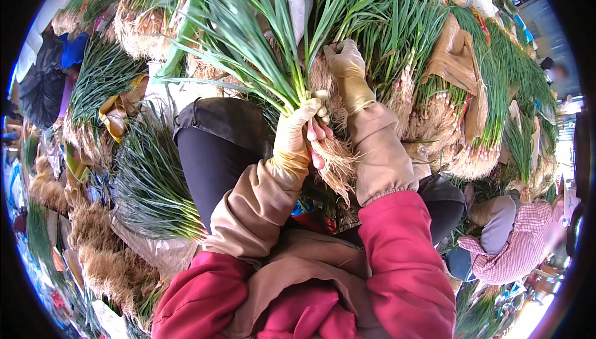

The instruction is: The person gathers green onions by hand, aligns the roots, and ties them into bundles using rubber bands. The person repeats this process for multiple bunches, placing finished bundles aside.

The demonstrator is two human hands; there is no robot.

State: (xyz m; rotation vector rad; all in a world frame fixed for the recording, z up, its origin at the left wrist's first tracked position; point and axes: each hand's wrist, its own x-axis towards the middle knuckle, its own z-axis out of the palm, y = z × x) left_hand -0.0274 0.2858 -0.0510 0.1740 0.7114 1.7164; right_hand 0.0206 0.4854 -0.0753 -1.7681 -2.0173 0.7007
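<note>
My left hand [298, 127], in a pale, yellow-stained glove, grips a bunch of spring onions [318, 132] over my lap. Their pinkish-red bulbs and stringy roots hang below the fist, and the long green leaves fan up and to the left. Farther forward and to the right, my right hand [347, 59], gloved alike, has its fingers curled around stalks at the near edge of a large heap of spring onions [396, 17]. How many stalks it holds is hidden. Pale roots [321, 76] hang just left of that wrist.
Bundled spring onions [144, 29] with matted roots lie at the front left, and a loose pile [158, 180] rests beside my left knee. More tied bundles [484, 143] with brown wrapping [456, 55] stand to the right. A person in a checked top [512, 246] sits at the lower right.
</note>
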